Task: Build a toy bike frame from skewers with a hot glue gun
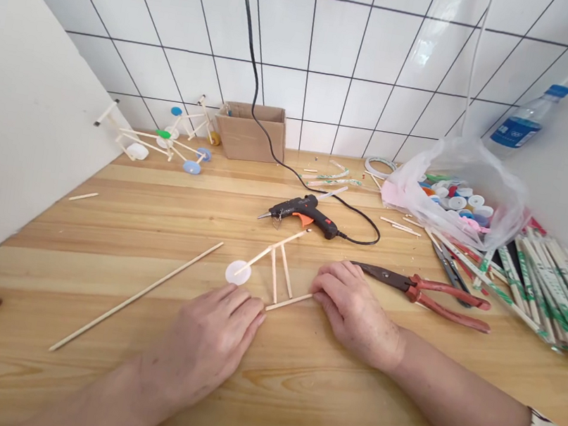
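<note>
A small frame of thin wooden sticks (289, 302) lies on the table between my hands. Two short crosspieces join its near stick to a longer far one, whose left end rests on a round whitish disc (238, 272). My left hand (216, 331) is closed at the left end of the near stick, its fingertips partly hidden. At the other end of that stick, my right hand (355, 310) pinches with thumb and fingers. Just beyond the frame lies a black hot glue gun (305, 213). Red-handled pliers (422, 288) lie beside my right hand, their tip just behind it.
A long loose stick (138, 296) lies left of my hands. Stick models with cap wheels (164, 142) and a cardboard box (252, 133) stand at the back. At right are a plastic bag of bottle caps (460, 197), wrapped chopsticks (560, 293) and a bottle (524, 124).
</note>
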`<state>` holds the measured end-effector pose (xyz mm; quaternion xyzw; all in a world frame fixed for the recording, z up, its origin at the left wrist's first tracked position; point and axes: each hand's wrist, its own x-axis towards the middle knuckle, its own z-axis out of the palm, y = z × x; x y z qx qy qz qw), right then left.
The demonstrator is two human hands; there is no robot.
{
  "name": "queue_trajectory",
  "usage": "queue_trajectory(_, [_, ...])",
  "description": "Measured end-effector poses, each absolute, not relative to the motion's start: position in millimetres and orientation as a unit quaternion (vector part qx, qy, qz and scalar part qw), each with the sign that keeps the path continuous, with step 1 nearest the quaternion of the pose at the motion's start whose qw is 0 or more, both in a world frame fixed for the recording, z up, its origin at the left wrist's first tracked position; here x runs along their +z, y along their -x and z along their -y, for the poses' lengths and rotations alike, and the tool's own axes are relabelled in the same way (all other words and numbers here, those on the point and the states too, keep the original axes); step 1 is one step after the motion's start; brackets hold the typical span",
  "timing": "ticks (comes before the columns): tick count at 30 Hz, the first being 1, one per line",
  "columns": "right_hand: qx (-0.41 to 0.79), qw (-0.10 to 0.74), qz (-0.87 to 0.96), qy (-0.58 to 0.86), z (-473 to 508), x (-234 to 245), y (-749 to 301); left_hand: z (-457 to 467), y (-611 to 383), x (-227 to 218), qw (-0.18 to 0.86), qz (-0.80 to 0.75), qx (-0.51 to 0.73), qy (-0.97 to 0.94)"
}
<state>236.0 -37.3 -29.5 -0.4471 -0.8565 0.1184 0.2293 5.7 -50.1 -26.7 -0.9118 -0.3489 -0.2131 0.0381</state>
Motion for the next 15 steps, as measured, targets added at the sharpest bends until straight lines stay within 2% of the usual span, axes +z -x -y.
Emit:
queue_trajectory(7, [0.12,0.232,0.852,0.453,37.8,-29.9,-235.6,49.8,-7.0,-24.9,0.041,0.354,-0.215,0.909])
queue_trajectory(15, [0.136,0.277,0.845,0.436,36.3,-32.5,-240.7,49.7,-6.7,-25.8,0.041,0.343,-0.223,0.912])
